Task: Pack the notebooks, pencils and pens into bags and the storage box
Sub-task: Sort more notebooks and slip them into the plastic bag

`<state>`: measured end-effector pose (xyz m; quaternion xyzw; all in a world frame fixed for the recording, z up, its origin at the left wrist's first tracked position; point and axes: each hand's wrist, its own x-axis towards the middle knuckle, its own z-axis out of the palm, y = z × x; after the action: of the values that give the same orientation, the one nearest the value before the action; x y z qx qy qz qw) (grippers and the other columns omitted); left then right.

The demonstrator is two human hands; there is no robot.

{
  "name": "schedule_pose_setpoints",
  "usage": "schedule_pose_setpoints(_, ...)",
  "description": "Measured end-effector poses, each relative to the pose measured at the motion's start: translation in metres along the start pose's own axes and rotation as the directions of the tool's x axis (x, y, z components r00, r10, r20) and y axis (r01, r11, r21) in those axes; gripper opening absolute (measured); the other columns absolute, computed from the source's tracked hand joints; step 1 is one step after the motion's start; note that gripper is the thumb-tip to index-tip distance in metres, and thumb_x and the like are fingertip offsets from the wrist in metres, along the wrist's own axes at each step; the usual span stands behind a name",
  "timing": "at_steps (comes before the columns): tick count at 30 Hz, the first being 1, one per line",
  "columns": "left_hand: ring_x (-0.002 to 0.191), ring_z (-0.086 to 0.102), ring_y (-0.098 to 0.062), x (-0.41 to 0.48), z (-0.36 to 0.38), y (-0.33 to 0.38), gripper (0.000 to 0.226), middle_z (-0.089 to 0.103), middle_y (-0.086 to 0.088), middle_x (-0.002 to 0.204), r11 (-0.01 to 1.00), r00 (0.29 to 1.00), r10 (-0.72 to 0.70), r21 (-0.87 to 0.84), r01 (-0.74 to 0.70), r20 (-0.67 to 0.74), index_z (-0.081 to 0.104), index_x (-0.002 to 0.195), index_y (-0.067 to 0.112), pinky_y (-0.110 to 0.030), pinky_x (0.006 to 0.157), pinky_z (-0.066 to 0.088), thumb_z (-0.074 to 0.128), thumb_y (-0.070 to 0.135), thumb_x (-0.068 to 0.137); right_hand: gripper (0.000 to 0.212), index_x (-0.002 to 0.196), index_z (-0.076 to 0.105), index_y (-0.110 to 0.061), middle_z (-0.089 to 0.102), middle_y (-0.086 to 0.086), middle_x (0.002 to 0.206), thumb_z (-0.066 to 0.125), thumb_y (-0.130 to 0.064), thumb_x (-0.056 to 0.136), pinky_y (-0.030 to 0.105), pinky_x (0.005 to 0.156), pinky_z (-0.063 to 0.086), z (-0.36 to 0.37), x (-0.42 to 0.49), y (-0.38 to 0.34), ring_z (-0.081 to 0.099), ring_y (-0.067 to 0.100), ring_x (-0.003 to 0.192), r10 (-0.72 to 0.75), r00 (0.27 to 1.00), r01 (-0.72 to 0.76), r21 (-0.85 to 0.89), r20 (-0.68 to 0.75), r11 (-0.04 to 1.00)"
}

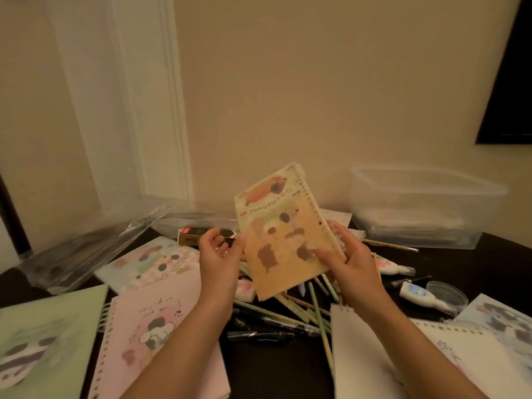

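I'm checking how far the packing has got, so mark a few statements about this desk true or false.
1. The right hand holds the orange notebook by its ring-bound edge. True.
2. The orange notebook lies flat on the table. False: it is lifted and tilted above the table.
3. A clear storage box stands at the back right. True.
4. All the pens and pencils are inside the storage box. False: a pile of them lies loose on the table under the held notebook.
5. A pink notebook lies on the table at the near left. True.
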<state>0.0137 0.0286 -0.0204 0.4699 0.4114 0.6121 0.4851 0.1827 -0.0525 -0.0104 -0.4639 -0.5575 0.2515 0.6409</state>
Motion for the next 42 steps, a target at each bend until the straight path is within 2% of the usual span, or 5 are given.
schedule_pose_setpoints(4, 0.108, 0.057, -0.009, -0.011, 0.002, 0.01, 0.042, 0.06, 0.008, 0.114, 0.954, 0.945, 0.226, 0.144, -0.263, 0.235, 0.05, 0.126, 0.03, -0.026, 0.086, 0.051, 0.058, 0.04, 0.085, 0.04, 0.122, 0.051, -0.035, 0.062, -0.016, 0.11, 0.059, -0.009, 0.092, 0.018, 0.074, 0.054, 0.006, -0.004, 0.003, 0.06, -0.001, 0.103, -0.224, 0.974, 0.222, -0.237, 0.019, 0.946)
schedule_pose_setpoints(18, 0.126, 0.046, -0.04, -0.005, -0.005, 0.01, 0.086, 0.047, -0.023, 0.137, 0.846, 0.83, -0.003, -0.441, 0.299, 0.557, 0.038, 0.139, 0.008, -0.05, 0.099, 0.044, 0.061, 0.062, 0.076, 0.054, 0.12, 0.064, -0.019, 0.065, -0.007, 0.119, 0.055, -0.058, 0.084, 0.019, 0.1, 0.044, 0.025, -0.003, 0.02, 0.057, 0.0, 0.115, -0.451, 0.839, 0.544, -0.47, 0.304, 0.695)
schedule_pose_setpoints(25, 0.099, 0.064, -0.024, 0.008, -0.006, 0.002, 0.038, 0.064, -0.01, 0.117, 0.838, 0.938, -0.245, -0.433, 0.333, 0.246, 0.044, 0.135, 0.02, -0.037, 0.068, 0.053, 0.045, 0.025, 0.098, 0.062, 0.13, 0.057, -0.026, 0.055, -0.008, 0.135, 0.045, -0.064, 0.084, 0.021, 0.107, 0.033, 0.026, 0.002, 0.01, 0.045, 0.002, 0.127, -0.132, 0.828, 0.489, -0.586, 0.546, 0.646)
schedule_pose_setpoints(32, 0.086, 0.063, -0.018, 0.023, -0.022, -0.001, 0.036, 0.065, -0.001, 0.103, 0.845, 0.952, -0.264, -0.438, 0.307, 0.157, 0.044, 0.136, 0.023, -0.035, 0.063, 0.048, 0.043, 0.021, 0.1, 0.035, 0.129, 0.052, -0.017, 0.051, 0.001, 0.135, 0.051, -0.027, 0.095, 0.03, 0.101, 0.037, -0.004, 0.064, 0.021, 0.046, 0.016, 0.122, 0.067, 0.986, 0.085, -0.816, 0.15, 0.571)
schedule_pose_setpoints(42, 0.086, 0.064, -0.018, 0.027, -0.027, -0.009, 0.034, 0.066, -0.002, 0.099, 0.85, 0.949, -0.271, -0.423, 0.313, 0.158, 0.046, 0.132, 0.023, -0.034, 0.063, 0.048, 0.047, 0.025, 0.098, 0.074, 0.146, 0.03, -0.014, 0.032, 0.012, 0.151, 0.041, -0.062, 0.09, 0.044, 0.111, 0.024, -0.008, 0.102, 0.065, 0.03, 0.03, 0.137, 0.487, 0.873, -0.058, -0.984, 0.032, 0.168)
